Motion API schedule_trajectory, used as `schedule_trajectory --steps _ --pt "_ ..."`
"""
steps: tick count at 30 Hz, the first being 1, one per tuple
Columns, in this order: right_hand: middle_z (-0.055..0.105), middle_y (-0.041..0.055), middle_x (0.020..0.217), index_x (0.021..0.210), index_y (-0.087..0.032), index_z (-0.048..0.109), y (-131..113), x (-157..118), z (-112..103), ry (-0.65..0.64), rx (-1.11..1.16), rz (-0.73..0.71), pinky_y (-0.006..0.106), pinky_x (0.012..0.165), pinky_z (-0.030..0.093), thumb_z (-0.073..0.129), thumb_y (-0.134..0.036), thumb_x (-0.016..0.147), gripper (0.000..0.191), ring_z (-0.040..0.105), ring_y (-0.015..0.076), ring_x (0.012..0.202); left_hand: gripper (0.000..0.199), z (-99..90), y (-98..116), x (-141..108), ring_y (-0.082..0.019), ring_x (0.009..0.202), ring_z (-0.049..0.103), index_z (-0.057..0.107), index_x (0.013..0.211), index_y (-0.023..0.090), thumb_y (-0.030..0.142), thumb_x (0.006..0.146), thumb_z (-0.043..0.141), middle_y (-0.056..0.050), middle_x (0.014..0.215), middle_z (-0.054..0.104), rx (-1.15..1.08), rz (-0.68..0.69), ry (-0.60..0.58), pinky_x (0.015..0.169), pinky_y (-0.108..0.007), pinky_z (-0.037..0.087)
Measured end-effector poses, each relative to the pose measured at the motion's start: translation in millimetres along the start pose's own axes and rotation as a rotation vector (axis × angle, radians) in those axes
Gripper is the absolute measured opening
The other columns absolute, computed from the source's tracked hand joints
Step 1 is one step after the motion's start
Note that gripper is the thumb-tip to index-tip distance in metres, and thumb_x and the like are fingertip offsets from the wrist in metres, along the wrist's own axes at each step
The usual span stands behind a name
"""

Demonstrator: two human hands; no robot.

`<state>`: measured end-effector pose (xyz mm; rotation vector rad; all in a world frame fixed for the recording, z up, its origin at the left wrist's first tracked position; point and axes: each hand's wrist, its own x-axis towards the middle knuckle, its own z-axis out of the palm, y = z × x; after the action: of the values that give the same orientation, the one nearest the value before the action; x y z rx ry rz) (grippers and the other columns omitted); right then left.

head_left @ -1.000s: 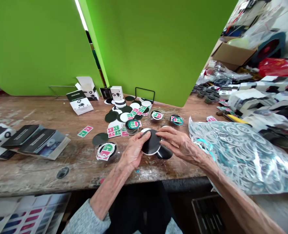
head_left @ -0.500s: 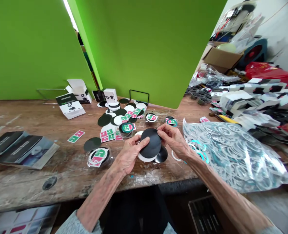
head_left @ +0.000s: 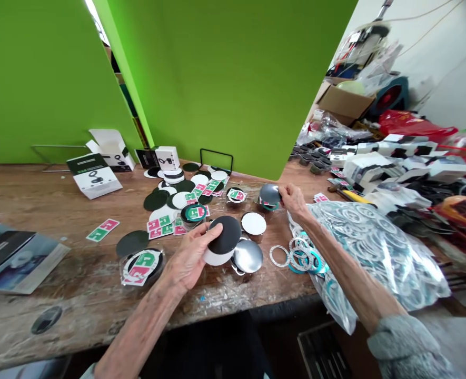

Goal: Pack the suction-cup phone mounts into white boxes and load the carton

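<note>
My left hand [head_left: 191, 252] is closed on black and white discs [head_left: 225, 235], the thumb lying over the black top one. My right hand [head_left: 294, 200] pinches the edge of a single dark, shiny disc [head_left: 269, 193], held over a round piece with a green-and-pink card on the far side of the table. Between the hands stand a round piece topped by a white disc [head_left: 254, 223] and another under a glossy dark disc [head_left: 248, 256]. Loose white and teal rings [head_left: 301, 254] lie near my right forearm.
A clear bag of rings [head_left: 378, 247] fills the right side. Scattered discs [head_left: 156, 200] and printed cards [head_left: 103, 230] lie left of centre. White boxes [head_left: 94, 176] stand before a green panel [head_left: 217, 79]. Clutter is heaped at the far right.
My right hand has come away from the left, moving right and farther off with one dark disc. The left hand keeps the others. The whole view has shifted slightly.
</note>
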<state>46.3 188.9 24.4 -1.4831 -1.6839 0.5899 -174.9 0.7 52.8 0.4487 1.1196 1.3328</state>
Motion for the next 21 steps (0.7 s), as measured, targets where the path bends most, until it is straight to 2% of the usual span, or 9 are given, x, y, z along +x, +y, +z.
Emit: schedule_trajectory --steps 3,7,11,13,17,19,21 --pt "0.057 0.0042 0.067 0.068 -0.019 0.050 13.1 11.6 7.2 0.012 -0.199 -0.005 0.031 0.067 0.039 0.044 -0.025 0.085 0.019 0.055 0.0203 0.071 0.042 -0.7 -1.0 3.1 -0.014 0.068 0.063 0.068 0.081 0.012 0.027 0.049 0.091 -0.005 0.078 0.070 -0.033 -0.016 0.031 0.059 -0.022 0.054" --pt "0.061 0.0147 0.094 0.085 -0.015 0.059 12.1 4.0 19.5 -0.016 -0.402 -0.051 0.035 0.076 0.041 0.044 -0.020 0.088 0.016 0.059 0.0277 0.090 0.041 2.0 -3.3 6.3 -0.013 0.063 0.062 0.067 0.081 0.012 0.027 0.051 0.090 -0.004 0.074 0.069 -0.043 0.000 0.060 0.056 -0.022 0.054" --pt "0.056 0.0199 0.113 0.104 -0.012 0.060 8.4 -3.9 10.8 -0.064 -0.499 -0.115 0.038 0.081 0.044 0.039 -0.019 0.092 0.025 0.060 0.0302 0.100 0.036 1.6 -1.4 7.4 -0.012 0.059 0.061 0.065 0.081 0.011 0.027 0.057 0.088 -0.003 0.070 0.069 -0.051 0.019 0.069 0.056 -0.020 0.053" --pt "0.057 0.0170 0.120 0.116 -0.015 0.058 8.3 -5.8 -1.8 -0.162 -0.508 -0.203 0.039 0.091 0.043 0.048 -0.024 0.091 0.028 0.057 0.0297 0.110 0.035 -0.2 -0.7 8.6 -0.011 0.058 0.061 0.066 0.082 0.011 0.025 0.058 0.087 -0.003 0.070 0.069 -0.062 0.024 0.073 0.056 -0.020 0.053" --pt "0.047 0.0153 0.141 0.139 -0.016 0.041 7.0 -5.7 -23.4 -0.511 -0.491 -0.455 0.043 0.108 0.034 0.070 -0.030 0.078 0.069 0.042 0.0292 0.131 0.034 -2.9 -3.0 11.7 -0.012 0.058 0.062 0.067 0.084 0.012 0.022 0.058 0.086 -0.004 0.073 0.070 -0.071 0.010 0.084 0.057 -0.021 0.054" --pt "0.046 0.0143 0.143 0.140 -0.017 0.040 4.1 -2.3 -27.1 -0.584 -0.487 -0.501 0.043 0.108 0.035 0.070 -0.026 0.077 0.070 0.043 0.0282 0.132 0.035 -3.0 -5.0 12.4 -0.012 0.059 0.063 0.067 0.083 0.012 0.022 0.056 0.087 -0.003 0.073 0.070 -0.073 -0.005 0.093 0.057 -0.021 0.054" --pt "0.053 0.0120 0.138 0.136 -0.019 0.047 0.9 3.4 -27.6 -0.600 -0.517 -0.503 0.043 0.104 0.039 0.067 -0.022 0.079 0.060 0.050 0.0278 0.126 0.036 -3.2 -6.2 12.0 -0.012 0.060 0.062 0.067 0.081 0.012 0.023 0.054 0.088 -0.002 0.072 0.070 -0.075 -0.011 0.096 0.056 -0.021 0.053"
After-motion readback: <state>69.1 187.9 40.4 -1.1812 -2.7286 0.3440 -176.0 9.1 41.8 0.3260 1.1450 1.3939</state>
